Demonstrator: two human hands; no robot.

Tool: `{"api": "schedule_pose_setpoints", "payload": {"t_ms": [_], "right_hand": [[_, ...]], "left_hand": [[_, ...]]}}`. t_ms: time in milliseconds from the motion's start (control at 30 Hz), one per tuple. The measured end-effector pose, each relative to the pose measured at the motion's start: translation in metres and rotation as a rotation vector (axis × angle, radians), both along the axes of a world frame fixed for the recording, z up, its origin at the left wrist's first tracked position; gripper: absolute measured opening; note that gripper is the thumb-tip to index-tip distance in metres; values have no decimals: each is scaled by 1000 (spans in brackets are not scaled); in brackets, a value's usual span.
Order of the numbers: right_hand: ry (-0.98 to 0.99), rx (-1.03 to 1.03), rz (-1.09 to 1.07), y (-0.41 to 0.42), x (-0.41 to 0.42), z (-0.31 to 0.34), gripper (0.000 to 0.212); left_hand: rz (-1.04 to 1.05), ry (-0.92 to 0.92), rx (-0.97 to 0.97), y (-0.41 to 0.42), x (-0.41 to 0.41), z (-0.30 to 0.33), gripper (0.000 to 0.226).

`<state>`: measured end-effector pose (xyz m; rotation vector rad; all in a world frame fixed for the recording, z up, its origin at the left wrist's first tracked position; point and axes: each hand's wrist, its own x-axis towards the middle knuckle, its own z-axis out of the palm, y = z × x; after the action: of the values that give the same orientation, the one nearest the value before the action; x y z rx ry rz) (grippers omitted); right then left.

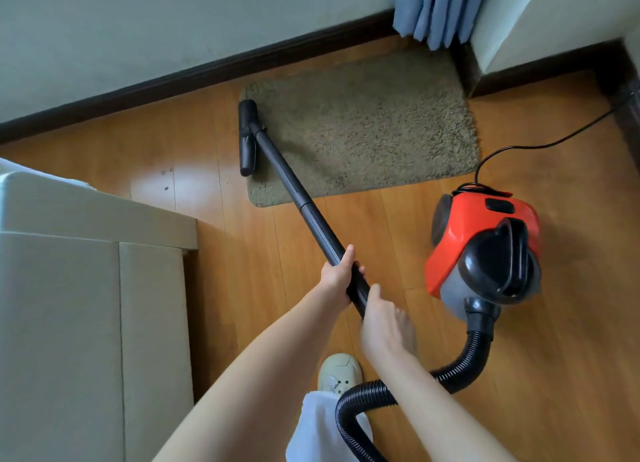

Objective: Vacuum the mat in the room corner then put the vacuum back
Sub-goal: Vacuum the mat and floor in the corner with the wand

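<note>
While the left hand [337, 274] grips the wand [294, 187], the right hand [386, 326] is blurred — its grip cannot be told. Nozzle [248, 137] rests on the mat [374, 122] edge — red vacuum [485, 239] stands beside.

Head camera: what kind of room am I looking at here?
Most likely a room in a home, perhaps a bedroom: wood-plank floor, blue curtain hanging in the corner, a shaggy mat below it, and pale cabinet-like furniture at left.

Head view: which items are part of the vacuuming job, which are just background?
Job:
- mat
- floor nozzle at the mat's left edge
- wand, held by left hand and right hand
- red vacuum body
- hose
- power cord

Background:
- blue curtain
- beige furniture
- shoe
</note>
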<state>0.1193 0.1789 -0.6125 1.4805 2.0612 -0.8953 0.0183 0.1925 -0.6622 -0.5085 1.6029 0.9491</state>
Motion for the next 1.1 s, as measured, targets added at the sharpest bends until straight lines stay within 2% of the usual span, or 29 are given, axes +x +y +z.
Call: {"api": "schedule_pose_setpoints", "payload": {"t_ms": [167, 367, 833, 1033, 1100], "right_hand": [[-28, 5, 6, 1, -20, -6, 30], [-42, 36, -19, 12, -5, -14, 27], [-80, 108, -109, 33, 75, -5, 37], [-100, 96, -196, 41, 120, 6, 33], [-96, 90, -229, 43, 137, 10, 27]], "left_hand": [[-9, -18, 12, 0, -18, -7, 37], [-20, -51, 15, 16, -4, -10, 32], [-130, -72, 24, 54, 79, 3, 31], [-202, -90, 16, 68, 129, 14, 39], [-224, -91, 14, 71, 147, 16, 35]]}}
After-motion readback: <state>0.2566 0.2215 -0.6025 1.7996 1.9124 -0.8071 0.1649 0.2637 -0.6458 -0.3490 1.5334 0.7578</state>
